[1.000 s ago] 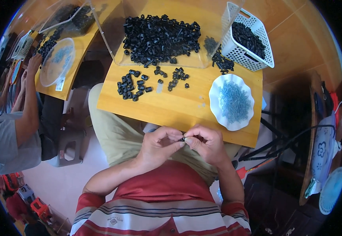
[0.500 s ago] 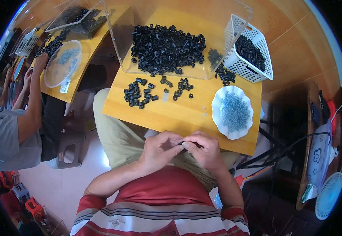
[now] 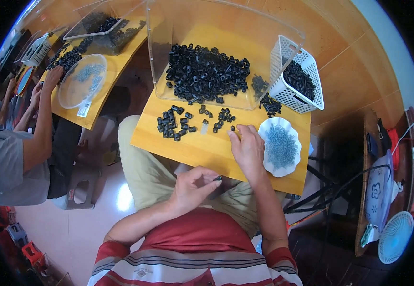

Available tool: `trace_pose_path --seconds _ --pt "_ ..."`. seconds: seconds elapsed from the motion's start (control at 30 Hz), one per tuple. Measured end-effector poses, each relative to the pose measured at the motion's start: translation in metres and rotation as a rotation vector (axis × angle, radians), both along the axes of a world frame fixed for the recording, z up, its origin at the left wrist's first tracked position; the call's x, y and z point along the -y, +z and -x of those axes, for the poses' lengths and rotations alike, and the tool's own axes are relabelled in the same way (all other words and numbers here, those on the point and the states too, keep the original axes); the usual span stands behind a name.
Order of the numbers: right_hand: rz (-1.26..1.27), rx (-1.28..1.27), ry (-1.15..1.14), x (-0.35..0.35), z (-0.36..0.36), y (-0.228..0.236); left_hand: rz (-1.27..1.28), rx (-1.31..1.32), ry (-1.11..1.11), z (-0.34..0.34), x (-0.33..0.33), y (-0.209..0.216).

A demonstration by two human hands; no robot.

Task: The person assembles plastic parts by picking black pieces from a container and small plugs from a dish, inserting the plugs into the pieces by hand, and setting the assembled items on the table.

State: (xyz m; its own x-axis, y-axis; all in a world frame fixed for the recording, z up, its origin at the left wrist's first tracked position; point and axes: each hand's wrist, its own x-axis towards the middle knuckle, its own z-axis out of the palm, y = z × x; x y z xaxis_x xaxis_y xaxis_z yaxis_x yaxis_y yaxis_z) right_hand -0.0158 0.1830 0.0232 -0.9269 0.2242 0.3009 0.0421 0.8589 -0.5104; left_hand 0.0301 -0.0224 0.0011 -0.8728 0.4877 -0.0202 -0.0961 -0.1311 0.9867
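Note:
My left hand [image 3: 191, 189] is over my lap, with thumb and forefinger pinched on a small black plastic piece [image 3: 218, 178]. Over the yellow table, my right hand [image 3: 248, 151] reaches forward, thumb and forefinger apart, beside a small dark part [image 3: 232, 127]. I see nothing held in it. Just left of that hand lies a loose group of small dark parts [image 3: 223, 116]. A cluster of larger black cylindrical caps [image 3: 168, 125] is further left. To the right of my hand stands a white scalloped dish [image 3: 267, 128] of small clear bluish pieces [image 3: 281, 147].
A clear bin [image 3: 155, 62] at the back holds heaped black parts [image 3: 207, 71]. A white perforated basket [image 3: 282, 82] of black pieces stands at the back right. At the left, a person in grey [image 3: 14, 164] works at another yellow table [image 3: 116, 66].
My right hand has parted from my left and moved forward onto the table, beside the small dark parts. My left hand stays over my lap with the black piece. The view has shifted slightly.

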Motion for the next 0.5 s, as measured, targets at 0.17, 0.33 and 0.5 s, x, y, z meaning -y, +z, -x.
trace_pose_path --seconds 0.17,0.33,0.5 --pt "-0.094 0.233 -0.085 0.007 0.014 -0.002 0.062 0.030 0.030 -0.003 0.010 -0.002" --pt "-0.127 0.233 -0.061 0.007 0.016 -0.007 0.063 -0.022 0.048 -0.001 0.014 -0.006" --pt "-0.202 0.194 0.013 0.007 0.007 -0.009 -0.030 0.008 0.051 0.001 0.017 -0.011"
